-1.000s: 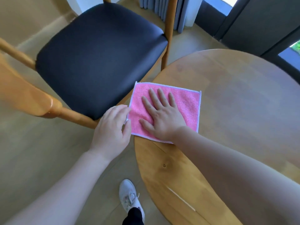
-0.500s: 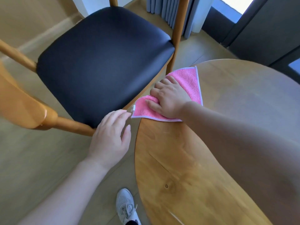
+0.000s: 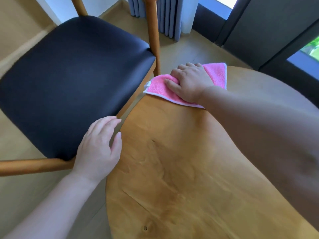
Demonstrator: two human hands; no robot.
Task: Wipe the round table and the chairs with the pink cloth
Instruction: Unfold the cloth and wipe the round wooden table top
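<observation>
My right hand (image 3: 189,83) presses the pink cloth (image 3: 216,75) onto the far-left edge of the round wooden counter (image 3: 172,169), my fingers curled so the terry bunches under them; the grip is closed on the cloth. Its near-left corner, with a small white tag, hangs just past the rim toward the chair (image 3: 72,80). My left hand (image 3: 99,149) hovers relaxed and holding nothing at the counter's left rim, over the near corner of the black chair seat; I cannot tell whether it touches either one.

The cloth looks light, soft and limp, so I judge it will fold and drag rather than slide flat. A spread palm over its middle should work better than a pinch at one white-bound edge. The overhanging corner may flop off the rim if I push it further left.

My right forearm covers much of the right side of the counter, so I cannot see what lies there. The chair's backrest and legs are cut off at the frame, and only one chair is in view. Motion blur softens the seat's edges. A blue curtain (image 3: 168,16) hangs at the far side.
</observation>
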